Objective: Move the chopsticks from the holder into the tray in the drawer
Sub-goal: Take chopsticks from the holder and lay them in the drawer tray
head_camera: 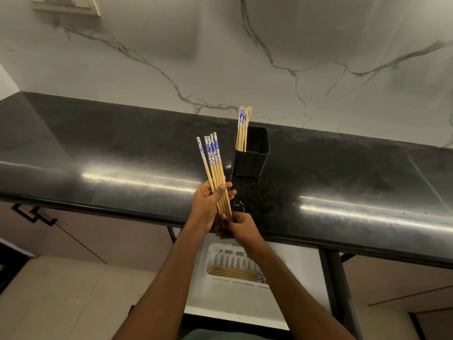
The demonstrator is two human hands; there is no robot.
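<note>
Two bare forearms (pixel 171 278) were raised from the lower edge and brought together over the front lip of the polished black stone desk (pixel 122 155). Beneath them, a white slotted plastic tray (pixel 215 260) was seen in the open pale drawer (pixel 210 295), with a few pale wooden chopsticks (pixel 232 274) laid flat along its near side.

Higher up, the right hand (pixel 236 227) was closed round the thin lower tips of a bundle of wooden chopsticks with blue-and-white patterned tops (pixel 215 173). Its back was turned to the camera, so the lie of its fingertips could not be told. The left hand (pixel 207 207) was held just beside it, and its fingers (pixel 221 191) were curled across the middle of the shafts, pinching them against the palm. The bundle was held upright, slightly fanned and tilted left, clear of the desk.

Such sticks were judged light, stiff and smooth, apt to slide against one another and slip out singly. A hold round the middle of the gathered shafts, with the tips squared by the other hand, was thought safest.

Beyond the hands, a black square plastic holder (pixel 251 155) was stood on the desk, near the bundle but apart from it. Several more patterned chopsticks (pixel 243 126) were leaned in its left corner. Behind it, a white veined marble wall (pixel 220 57) was seen.
</note>
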